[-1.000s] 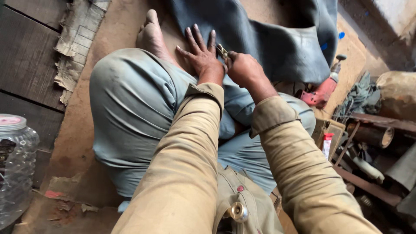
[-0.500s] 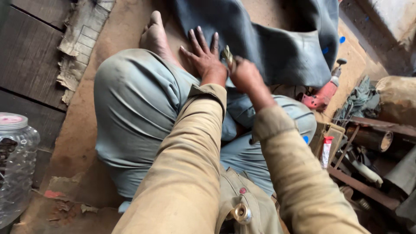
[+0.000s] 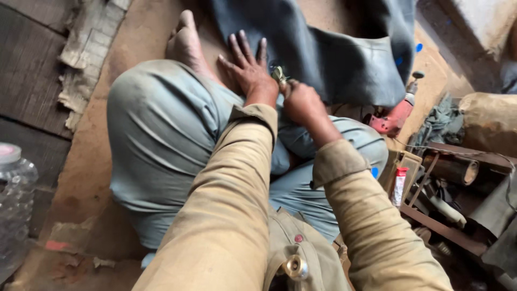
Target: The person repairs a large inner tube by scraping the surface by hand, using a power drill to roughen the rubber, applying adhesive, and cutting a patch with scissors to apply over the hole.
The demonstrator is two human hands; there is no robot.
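Two hands are at work: one left hand point(image 3: 249, 73), fingers spread flat, and one right hand point(image 3: 301, 102), closed around one small metal tool point(image 3: 279, 74). One sheet of dark rubber point(image 3: 344, 48) lies on the floor. One bare foot point(image 3: 186, 40) shows beside it. One red power tool point(image 3: 396, 116) sits to the right, along with one small tube with a red cap point(image 3: 399, 185). One clear plastic jar point(image 3: 15, 205) stands at the left edge.

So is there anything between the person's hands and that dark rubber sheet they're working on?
Nothing visible. The left hand lies flat, fingers spread, directly on the dark grey rubber sheet. The right hand holds a small metal tool at the sheet, right beside the left hand.
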